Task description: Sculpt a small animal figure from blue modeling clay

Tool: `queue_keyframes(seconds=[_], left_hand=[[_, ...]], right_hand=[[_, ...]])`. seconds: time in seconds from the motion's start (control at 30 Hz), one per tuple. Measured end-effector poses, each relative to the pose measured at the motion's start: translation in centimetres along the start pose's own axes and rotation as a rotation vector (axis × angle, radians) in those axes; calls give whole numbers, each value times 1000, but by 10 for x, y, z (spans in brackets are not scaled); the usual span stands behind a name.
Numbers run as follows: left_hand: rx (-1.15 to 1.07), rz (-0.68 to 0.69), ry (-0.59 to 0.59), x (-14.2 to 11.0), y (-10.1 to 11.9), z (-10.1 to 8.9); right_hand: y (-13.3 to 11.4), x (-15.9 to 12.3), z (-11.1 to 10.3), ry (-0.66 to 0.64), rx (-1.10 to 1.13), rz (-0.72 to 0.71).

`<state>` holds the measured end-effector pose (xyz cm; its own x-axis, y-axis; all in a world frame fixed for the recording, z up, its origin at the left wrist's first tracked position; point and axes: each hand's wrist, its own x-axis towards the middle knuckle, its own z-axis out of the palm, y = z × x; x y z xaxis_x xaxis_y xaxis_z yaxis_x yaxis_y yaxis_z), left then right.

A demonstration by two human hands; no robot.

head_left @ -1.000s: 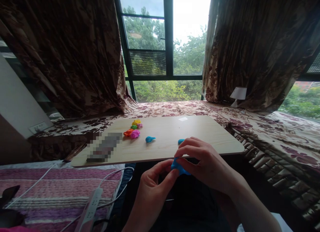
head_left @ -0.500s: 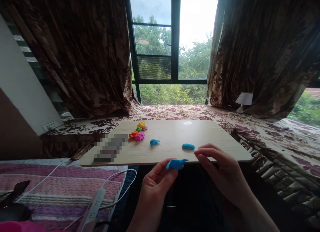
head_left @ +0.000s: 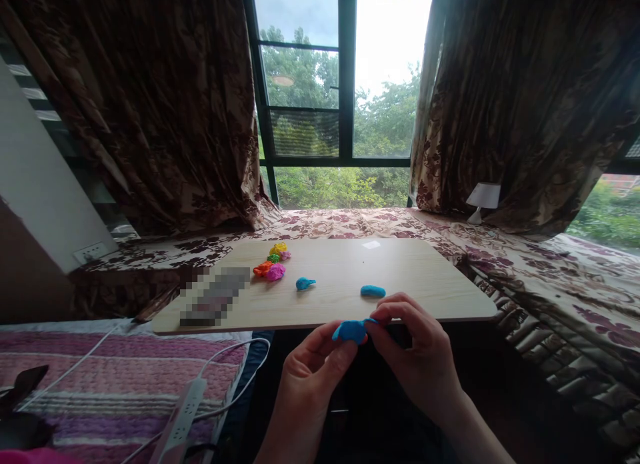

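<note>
The left hand point(head_left: 317, 361), at the lower centre of the frame, is bare, as is the left forearm point(head_left: 290, 427) down to the bottom edge; the right hand point(head_left: 420, 337) and right forearm point(head_left: 470, 421), toward the lower right, are likewise uncovered, with slender fingers and narrow wrists. Between them, near-black clothing point(head_left: 385, 424) blurs into shadow, its cut unreadable

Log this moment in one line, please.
left hand: holding blue clay | right hand: pinching its thin end | table: blue roll, blue teardrop, colored lumps
</note>
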<state>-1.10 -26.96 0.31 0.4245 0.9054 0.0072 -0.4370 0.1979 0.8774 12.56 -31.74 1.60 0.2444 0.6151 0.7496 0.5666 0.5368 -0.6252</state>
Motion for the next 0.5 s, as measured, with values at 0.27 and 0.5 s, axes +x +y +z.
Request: queue_keyframes(seconds=[0.27, 0.5], left_hand=[[-13, 9, 3, 1, -2, 1], [-27, 7, -53, 5, -8, -11]], right_hand=[[3, -7, 0, 35, -167, -173], [-5, -10, -10, -82, -98, -67]])
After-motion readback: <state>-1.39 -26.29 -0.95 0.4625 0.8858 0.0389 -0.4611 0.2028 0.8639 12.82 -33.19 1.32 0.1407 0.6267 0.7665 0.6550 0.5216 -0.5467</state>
